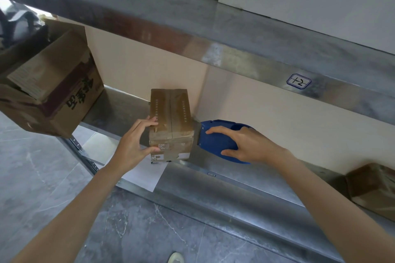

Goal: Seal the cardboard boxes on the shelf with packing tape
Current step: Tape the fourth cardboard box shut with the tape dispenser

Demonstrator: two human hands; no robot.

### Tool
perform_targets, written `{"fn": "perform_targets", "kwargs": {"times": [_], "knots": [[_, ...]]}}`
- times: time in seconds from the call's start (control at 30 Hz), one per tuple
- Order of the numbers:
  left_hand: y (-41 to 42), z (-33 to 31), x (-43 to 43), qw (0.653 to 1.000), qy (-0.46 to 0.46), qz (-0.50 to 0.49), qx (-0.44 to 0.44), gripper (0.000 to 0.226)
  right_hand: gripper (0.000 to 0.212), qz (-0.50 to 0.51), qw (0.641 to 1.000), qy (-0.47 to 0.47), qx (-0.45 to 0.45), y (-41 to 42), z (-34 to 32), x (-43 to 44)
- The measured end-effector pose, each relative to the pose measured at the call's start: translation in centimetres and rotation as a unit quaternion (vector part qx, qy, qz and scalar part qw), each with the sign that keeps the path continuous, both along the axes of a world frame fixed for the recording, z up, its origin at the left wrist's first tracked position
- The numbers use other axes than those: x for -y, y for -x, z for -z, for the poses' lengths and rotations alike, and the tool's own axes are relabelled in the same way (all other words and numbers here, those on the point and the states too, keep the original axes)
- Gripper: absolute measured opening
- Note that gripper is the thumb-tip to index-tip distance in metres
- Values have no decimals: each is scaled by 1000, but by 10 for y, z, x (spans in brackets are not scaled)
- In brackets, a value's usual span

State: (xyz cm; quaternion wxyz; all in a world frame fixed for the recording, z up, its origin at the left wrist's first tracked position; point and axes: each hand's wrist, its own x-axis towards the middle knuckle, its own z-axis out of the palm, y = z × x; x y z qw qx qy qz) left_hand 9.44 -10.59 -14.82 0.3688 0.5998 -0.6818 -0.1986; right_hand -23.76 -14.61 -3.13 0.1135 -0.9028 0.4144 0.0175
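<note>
The left hand [133,145] clasps the small brown taped cardboard box [171,124] on the metal shelf [224,181], while the right hand [245,145] grips the blue plastic tape dispenser [215,145] against the box's right side.

Small box [171,121]: flaps closed, on the metal shelf [213,190], over a white paper sheet [145,175].
Left hand [132,145]: grips the small box's near left corner, fingers on top, thumb on front.
Right hand [245,145]: holds the blue tape dispenser [215,145], nose against the small box's right side.
Large box [53,92]: open, at left.
Third box [372,188]: far right, cropped.
</note>
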Motion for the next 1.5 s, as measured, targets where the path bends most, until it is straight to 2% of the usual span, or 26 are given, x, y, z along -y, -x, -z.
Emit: {"fn": "perform_targets", "kwargs": {"times": [0.17,0.43,0.57,0.7,0.8,1.03,1.3,1.43,1.5], "knots": [[1,-2,-1,1000,-3,4,-18,77,62,0,1000,12,-4,-14,6,1],[8,-8,-4,999,-2,5,-37,72,63,34,994,88,-57,-41,33,-4],[9,-12,-5,1000,1,-11,-18,71,66,84,996,18,-8,-45,55,11],[10,-9,-5,999,7,-26,-19,72,68,171,981,-69,61,-32,77,24],[11,-4,-4,999,10,-34,-18,73,77,202,973,-88,61,-26,93,34],[10,-1,-4,999,8,-36,-18,75,75,219,966,-89,106,-19,125,41],[12,-6,-6,999,12,-32,-25,72,78,197,964,-113,138,-11,113,45],[13,-7,-6,999,8,-36,-21,73,71,213,968,-56,120,-5,89,43],[13,-8,-6,999,10,-31,-18,73,69,198,969,-35,141,-5,74,42]]}}
